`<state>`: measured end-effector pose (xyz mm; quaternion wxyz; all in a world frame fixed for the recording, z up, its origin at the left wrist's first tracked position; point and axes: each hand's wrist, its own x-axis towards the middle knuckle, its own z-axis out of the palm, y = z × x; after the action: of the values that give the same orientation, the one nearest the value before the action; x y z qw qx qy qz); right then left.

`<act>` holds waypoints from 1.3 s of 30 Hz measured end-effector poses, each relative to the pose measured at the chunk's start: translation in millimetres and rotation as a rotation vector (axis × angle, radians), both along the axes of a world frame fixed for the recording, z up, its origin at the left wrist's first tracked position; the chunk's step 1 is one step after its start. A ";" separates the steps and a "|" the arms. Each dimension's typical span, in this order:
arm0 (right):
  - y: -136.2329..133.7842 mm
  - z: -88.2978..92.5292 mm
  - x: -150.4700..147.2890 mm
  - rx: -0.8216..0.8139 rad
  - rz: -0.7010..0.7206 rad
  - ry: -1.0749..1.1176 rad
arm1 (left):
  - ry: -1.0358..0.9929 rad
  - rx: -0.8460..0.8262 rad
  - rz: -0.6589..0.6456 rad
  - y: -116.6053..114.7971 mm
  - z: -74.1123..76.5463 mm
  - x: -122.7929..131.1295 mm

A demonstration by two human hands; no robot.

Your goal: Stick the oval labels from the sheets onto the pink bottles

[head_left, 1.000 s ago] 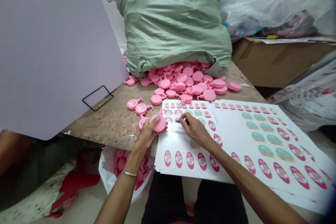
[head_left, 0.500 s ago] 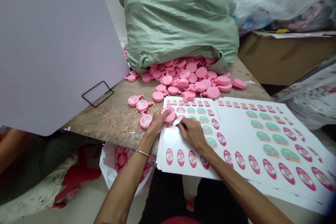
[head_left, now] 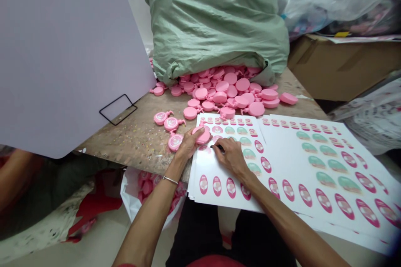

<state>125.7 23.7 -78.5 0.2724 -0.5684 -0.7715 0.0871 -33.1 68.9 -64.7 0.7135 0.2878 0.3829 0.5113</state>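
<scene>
My left hand (head_left: 188, 143) is closed around a round pink plastic piece (head_left: 202, 136) with a small spout, held over the left edge of a sticker sheet (head_left: 216, 164). My right hand (head_left: 232, 157) rests on the same sheet, its fingers pinching a small dark pointed tool (head_left: 216, 147); most of the tool is hidden in the fingers. The tool's tip is by a pale pink round sticker (head_left: 205, 149). Left of my left hand lie three pink pieces with round labels on them, the nearest being a labelled piece (head_left: 175, 142).
Unlabelled pink pieces (head_left: 241, 101) spill from a green sack (head_left: 216, 21) at the back. A second sticker sheet (head_left: 282, 150) lies to the right. Below the table edge hangs a white bag (head_left: 130, 192) of pink pieces. A large pale panel (head_left: 69, 58) and another person's arm (head_left: 15, 175) are at left.
The view has shifted slightly. Both hands keep almost the same place on the sheet, the left still on the pink piece and the tool tip still by the sticker.
</scene>
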 end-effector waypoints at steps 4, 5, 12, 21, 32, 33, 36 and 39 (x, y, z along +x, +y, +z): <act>-0.3 0.3 -0.9 -0.003 -0.012 0.001 | -0.002 -0.007 0.000 -1.1 2.3 0.1; -0.6 0.6 -1.2 0.007 -0.023 -0.011 | -0.001 -0.006 0.002 -1.3 2.7 0.0; 0.6 3.3 -2.8 -0.009 -0.017 -0.014 | 0.006 0.002 0.008 -1.1 1.2 0.0; 1.8 -0.8 2.3 -0.003 0.005 0.005 | 0.011 0.012 -0.001 -1.3 -0.7 -0.4; -3.7 6.3 -5.3 0.057 -0.016 -0.014 | 0.006 -0.010 -0.026 1.2 -2.0 -1.0; -6.5 8.5 -6.5 0.100 0.008 -0.013 | -0.001 -0.013 -0.025 2.1 -2.4 -1.6; -14.9 20.3 -6.3 0.177 0.075 0.112 | -0.021 -0.024 -0.021 3.8 -2.1 -4.0; -17.8 40.3 1.2 0.127 0.014 0.415 | -0.031 -0.015 -0.003 -1.0 4.6 -5.3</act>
<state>126.9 5.9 -38.2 0.4599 -0.5145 -0.7068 0.1555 -38.3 67.9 -60.1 0.7222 0.2749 0.3754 0.5118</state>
